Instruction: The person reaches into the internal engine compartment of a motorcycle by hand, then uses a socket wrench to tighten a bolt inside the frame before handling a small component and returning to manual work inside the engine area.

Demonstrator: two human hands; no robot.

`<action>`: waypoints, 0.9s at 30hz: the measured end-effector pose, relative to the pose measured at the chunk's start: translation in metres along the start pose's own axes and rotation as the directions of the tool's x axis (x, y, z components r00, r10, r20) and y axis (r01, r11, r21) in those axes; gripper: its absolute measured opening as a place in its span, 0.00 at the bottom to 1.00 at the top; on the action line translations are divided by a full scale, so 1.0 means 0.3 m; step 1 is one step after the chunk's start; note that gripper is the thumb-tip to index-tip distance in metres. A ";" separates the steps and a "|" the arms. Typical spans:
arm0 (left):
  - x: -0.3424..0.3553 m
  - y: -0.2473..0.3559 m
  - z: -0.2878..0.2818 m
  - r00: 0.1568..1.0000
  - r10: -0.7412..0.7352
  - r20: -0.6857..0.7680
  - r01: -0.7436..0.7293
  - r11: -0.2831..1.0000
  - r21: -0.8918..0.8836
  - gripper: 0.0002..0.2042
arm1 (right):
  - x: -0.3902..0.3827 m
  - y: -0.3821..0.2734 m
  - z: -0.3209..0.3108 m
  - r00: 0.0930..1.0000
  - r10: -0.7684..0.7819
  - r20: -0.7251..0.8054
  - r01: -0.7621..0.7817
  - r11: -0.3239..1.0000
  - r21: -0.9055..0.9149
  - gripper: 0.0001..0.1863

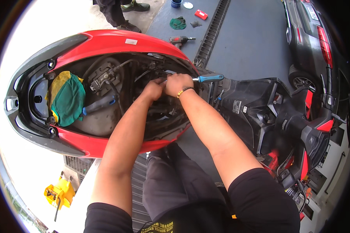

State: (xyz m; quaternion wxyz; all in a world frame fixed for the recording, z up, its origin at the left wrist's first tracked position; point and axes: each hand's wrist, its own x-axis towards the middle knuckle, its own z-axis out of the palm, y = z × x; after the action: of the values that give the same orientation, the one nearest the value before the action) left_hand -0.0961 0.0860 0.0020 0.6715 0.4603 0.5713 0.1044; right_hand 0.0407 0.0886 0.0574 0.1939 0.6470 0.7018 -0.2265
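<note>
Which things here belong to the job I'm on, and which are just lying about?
Part of the job, by the look of it:
red scooter, opened up
blue-handled tool, shaft at your right hand
second blue-grey handle, resting inside the scooter

Probably just lying about:
power driver, on the floor
red box
crumpled green cloth
yellow bucket

Dark car upper right; yellow bucket lower left

Black short-sleeved shirt with yellow lettering, 1 dark-and-yellow beaded bracelet, dark grey trousers
</note>
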 end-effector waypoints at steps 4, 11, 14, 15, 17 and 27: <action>0.003 -0.002 0.003 0.999 0.038 0.013 -0.037 0.998 -0.042 0.18 | -0.003 -0.021 0.000 0.998 0.066 0.021 -0.067 0.997 0.026 0.18; 0.010 0.059 0.003 0.999 0.043 0.007 -0.043 0.991 0.125 0.18 | 0.015 0.009 0.009 0.997 0.072 -0.009 -0.072 0.997 -0.022 0.23; 0.033 0.041 -0.063 0.996 0.084 0.036 -0.090 0.964 0.250 0.18 | -0.004 -0.001 -0.009 0.986 -0.168 0.009 0.168 0.981 -0.097 0.27; 0.021 0.050 -0.053 0.992 0.088 0.090 -0.109 0.957 0.268 0.17 | -0.015 0.013 -0.035 0.983 -0.180 0.043 0.184 0.979 -0.094 0.26; -0.011 0.072 -0.037 0.991 0.088 0.103 -0.114 0.952 0.285 0.17 | -0.042 0.039 -0.047 0.978 -0.189 0.088 0.198 0.974 -0.112 0.27; -0.026 0.050 0.018 0.991 0.109 0.074 -0.129 0.922 0.364 0.18 | -0.048 0.074 0.023 0.983 -0.163 0.089 0.169 0.984 -0.064 0.28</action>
State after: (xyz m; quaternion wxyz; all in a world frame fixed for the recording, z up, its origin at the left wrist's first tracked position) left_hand -0.0883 0.0865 0.0179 0.5805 0.6144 0.5338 0.0240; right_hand 0.0641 0.0742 0.0583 0.2265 0.5690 0.7522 -0.2434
